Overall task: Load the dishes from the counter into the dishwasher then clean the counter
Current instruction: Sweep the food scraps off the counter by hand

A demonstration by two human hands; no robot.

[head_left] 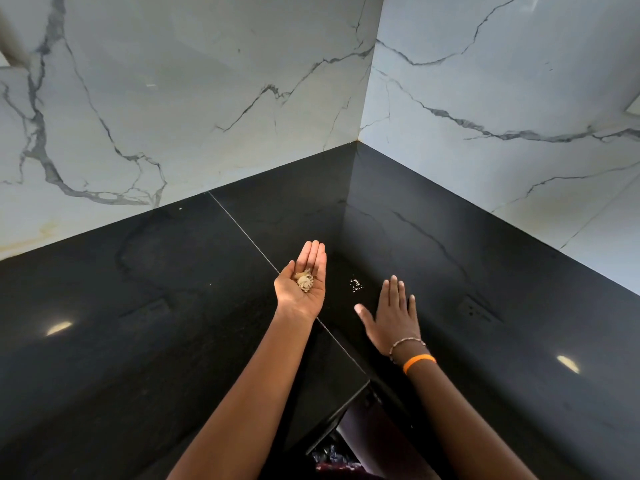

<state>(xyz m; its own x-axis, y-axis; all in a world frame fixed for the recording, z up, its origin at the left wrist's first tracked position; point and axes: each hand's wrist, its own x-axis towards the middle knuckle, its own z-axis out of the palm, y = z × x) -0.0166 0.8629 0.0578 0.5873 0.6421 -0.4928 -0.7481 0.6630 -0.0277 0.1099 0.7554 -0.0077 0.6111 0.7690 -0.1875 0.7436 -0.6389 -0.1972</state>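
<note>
My left hand (pixel 304 284) is held palm up over the black counter (pixel 156 306), fingers straight, with a small pile of pale food scraps (pixel 304 280) lying in the palm. A little to its right, a few white crumbs (pixel 355 284) lie on the counter. My right hand (pixel 393 318) is flat, palm down, fingers straight, just below and to the right of those crumbs; whether it touches the counter I cannot tell. No dishes and no dishwasher are in view.
The counter runs into a corner between two white marble-patterned walls (pixel 173 98). A thin seam (pixel 242 230) crosses the counter diagonally under my left hand. The counter's inner edge (pixel 346 410) lies below my arms.
</note>
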